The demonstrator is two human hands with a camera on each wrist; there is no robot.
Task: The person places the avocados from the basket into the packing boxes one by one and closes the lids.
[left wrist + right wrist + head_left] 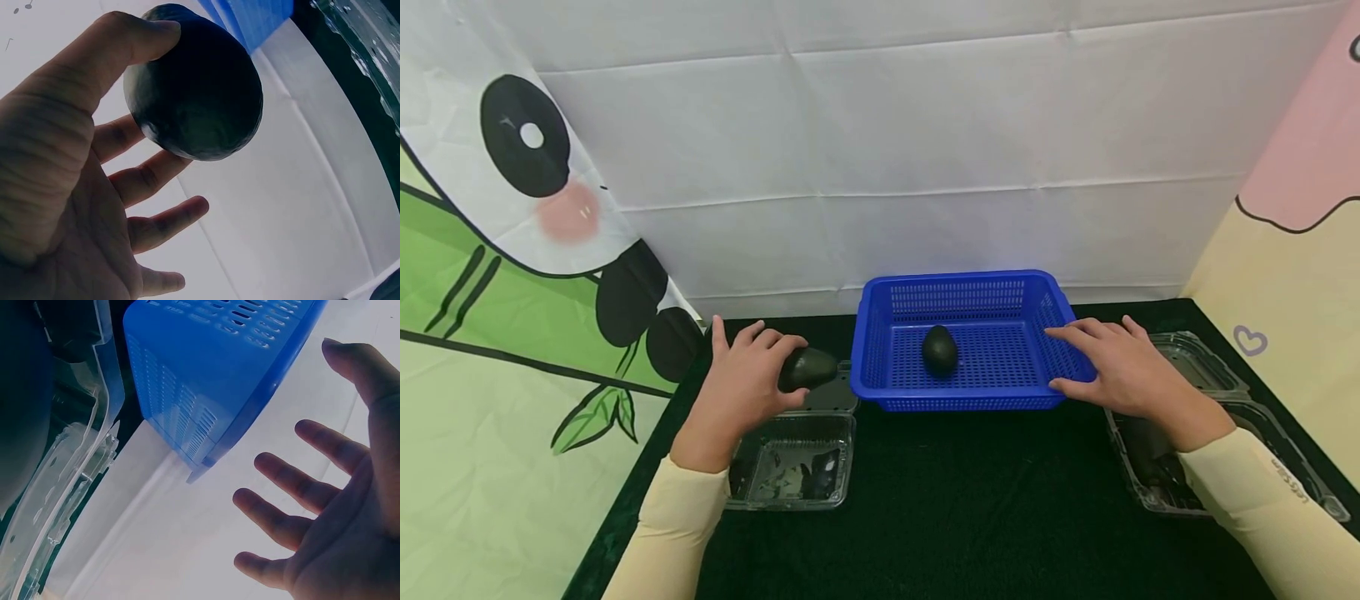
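Note:
My left hand (745, 379) pinches a dark green avocado (808, 369) between thumb and fingers, above an open clear plastic clamshell box (850, 467). In the left wrist view the thumb lies over the avocado (200, 94), with the lower fingers spread off it. A blue plastic basket (970, 402) stands at the back middle, and another avocado (939, 351) lies inside it. Beside the basket's right rim hovers my right hand (1112, 367), its fingers apart and nothing held. The right wrist view shows this hand (331, 506) away from the basket (194, 369).
A second open clear clamshell box (1131, 467) sits at the right, partly hidden under my right forearm, with dark rounded things (1150, 450) inside. Dark green cloth (955, 508) covers the table. A white sheet (925, 150) hangs close behind the basket.

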